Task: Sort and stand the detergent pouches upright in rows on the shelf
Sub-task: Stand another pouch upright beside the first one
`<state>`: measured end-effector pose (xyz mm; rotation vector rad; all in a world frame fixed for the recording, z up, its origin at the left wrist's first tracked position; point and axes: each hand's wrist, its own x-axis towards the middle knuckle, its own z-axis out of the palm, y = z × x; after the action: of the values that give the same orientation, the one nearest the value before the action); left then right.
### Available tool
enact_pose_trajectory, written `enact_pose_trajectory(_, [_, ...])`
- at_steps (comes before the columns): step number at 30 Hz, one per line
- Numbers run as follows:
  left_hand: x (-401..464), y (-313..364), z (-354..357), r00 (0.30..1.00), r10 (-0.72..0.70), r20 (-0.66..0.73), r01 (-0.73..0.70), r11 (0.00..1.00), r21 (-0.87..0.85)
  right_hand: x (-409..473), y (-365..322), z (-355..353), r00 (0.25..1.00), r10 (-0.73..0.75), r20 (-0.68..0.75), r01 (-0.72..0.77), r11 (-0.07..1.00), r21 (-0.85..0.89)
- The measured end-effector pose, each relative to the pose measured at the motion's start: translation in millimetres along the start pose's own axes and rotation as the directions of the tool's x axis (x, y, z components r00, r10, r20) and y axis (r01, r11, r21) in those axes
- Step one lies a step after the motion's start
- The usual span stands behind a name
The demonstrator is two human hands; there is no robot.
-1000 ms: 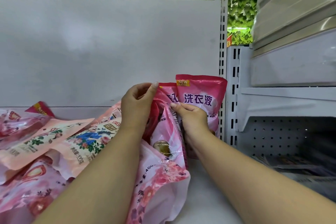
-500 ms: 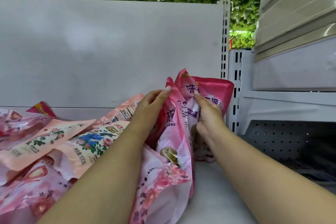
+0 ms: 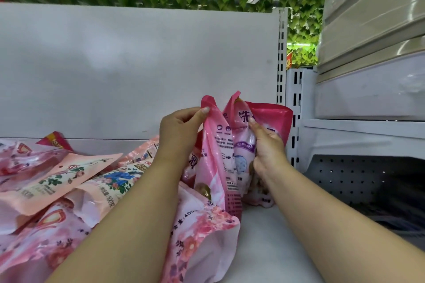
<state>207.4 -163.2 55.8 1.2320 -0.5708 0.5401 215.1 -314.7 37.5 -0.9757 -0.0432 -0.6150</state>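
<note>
- The left hand pinches the top corner of a pink pouch, thumb and fingers curled together on its upper edge; the pouch stands upright, printed back toward the camera.
- The right hand grips a second pouch from its right side, fingers wrapped round its middle.
- A third pouch, darker pink, stands behind the right hand, close to the slotted upright at the shelf's right end.
- These three upright pouches stand close together at the back right of the shelf.
- White shelf surface lies open in front of them, between the forearms and out to the right edge.
- A loose heap of flat pouches covers the shelf's left half; at least six show, the exact count unclear.
- One floral pouch lies under the left forearm.
</note>
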Motion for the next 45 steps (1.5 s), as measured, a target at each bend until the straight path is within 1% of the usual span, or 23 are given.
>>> enact_pose_trajectory(5, [13,24,13,0.967,-0.076,-0.243,-0.002,0.953,-0.303,-6,-3,-1,1.000,-0.013,0.005,0.013,0.999,-0.048])
enact_pose_trajectory(8, [30,45,18,0.914,-0.056,-0.401,-0.078,0.948,-0.309,-9,-8,0,0.999,-0.029,0.036,0.032,0.996,-0.081])
enact_pose_trajectory(10, [44,70,20,0.903,-0.013,-0.429,-0.128,0.946,-0.298,-10,-15,1,0.999,-0.035,0.041,0.038,0.997,-0.071])
enact_pose_trajectory(15, [65,132,-3,0.842,0.236,-0.484,-0.352,0.922,-0.161,-12,-30,-1,0.998,-0.048,0.041,0.048,0.999,0.001])
enact_pose_trajectory(18, [68,133,-26,0.800,0.375,-0.469,-0.404,0.914,0.042,-15,-37,-3,0.996,-0.078,0.046,0.077,0.997,0.007])
enact_pose_trajectory(22, [66,119,-48,0.784,0.473,-0.402,-0.407,0.881,0.242,-17,-40,-3,0.993,-0.105,0.050,0.107,0.994,-0.038])
enact_pose_trajectory(24, [54,108,-48,0.799,0.517,-0.307,-0.383,0.832,0.402,-19,-39,-1,0.993,-0.101,0.065,0.105,0.993,-0.062])
enact_pose_trajectory(25, [48,96,-47,0.827,0.519,-0.216,-0.361,0.784,0.505,-20,-38,-1,0.994,-0.093,0.064,0.098,0.993,-0.072])
enact_pose_trajectory(26, [40,83,-46,0.873,0.480,-0.090,-0.333,0.719,0.610,-22,-37,1,0.994,-0.091,0.059,0.096,0.992,-0.081])
enact_pose_trajectory(27, [30,71,-43,0.935,0.349,0.053,-0.291,0.674,0.679,-24,-38,2,0.994,-0.093,0.058,0.098,0.991,-0.091])
enact_pose_trajectory(28, [21,56,-42,0.973,0.122,0.195,-0.228,0.620,0.751,-27,-38,3,0.994,-0.091,0.065,0.098,0.990,-0.105])
enact_pose_trajectory(29, [14,40,-42,0.941,-0.148,0.304,-0.206,0.462,0.863,-28,-39,3,0.994,-0.087,0.071,0.095,0.989,-0.117])
enact_pose_trajectory(30, [7,24,-40,0.861,-0.385,0.331,-0.222,0.301,0.927,-29,-39,2,0.994,-0.083,0.065,0.090,0.988,-0.128])
enact_pose_trajectory(31, [4,11,-38,0.816,-0.495,0.297,-0.197,0.245,0.949,-31,-40,1,0.995,-0.080,0.053,0.087,0.986,-0.145])
enact_pose_trajectory(32, [-1,7,-32,0.806,-0.514,0.293,-0.165,0.281,0.945,-32,-40,0,0.996,-0.077,0.049,0.084,0.983,-0.164])
enact_pose_trajectory(33, [-4,8,-24,0.794,-0.527,0.304,-0.098,0.382,0.919,-33,-40,-3,0.996,-0.072,0.052,0.080,0.982,-0.172])
enact_pose_trajectory(35, [-8,16,-8,0.802,-0.464,0.377,0.017,0.648,0.761,-34,-39,-7,0.996,-0.037,0.077,0.050,0.983,-0.175])
enact_pose_trajectory(36, [-11,21,1,0.810,-0.428,0.401,0.073,0.752,0.655,-34,-39,-9,0.996,-0.019,0.082,0.034,0.982,-0.184])
enact_pose_trajectory(37, [-13,25,10,0.797,-0.433,0.421,0.115,0.794,0.597,-35,-39,-10,0.996,-0.016,0.090,0.034,0.979,-0.201])
enact_pose_trajectory(39, [-19,21,23,0.774,-0.459,0.436,0.121,0.783,0.610,-37,-40,-10,0.993,-0.007,0.115,0.037,0.965,-0.260])
enact_pose_trajectory(41, [-29,15,32,0.817,-0.424,0.392,0.162,0.820,0.550,-39,-39,-8,0.995,0.004,0.100,0.022,0.965,-0.262])
enact_pose_trajectory(43, [-34,6,34,0.878,-0.354,0.321,0.245,0.910,0.334,-44,-39,-4,0.992,0.017,0.126,0.010,0.977,-0.214])
enact_pose_trajectory(45, [-38,4,29,0.896,-0.367,0.249,0.340,0.929,0.146,-48,-38,-2,0.993,-0.008,0.121,0.032,0.980,-0.198])
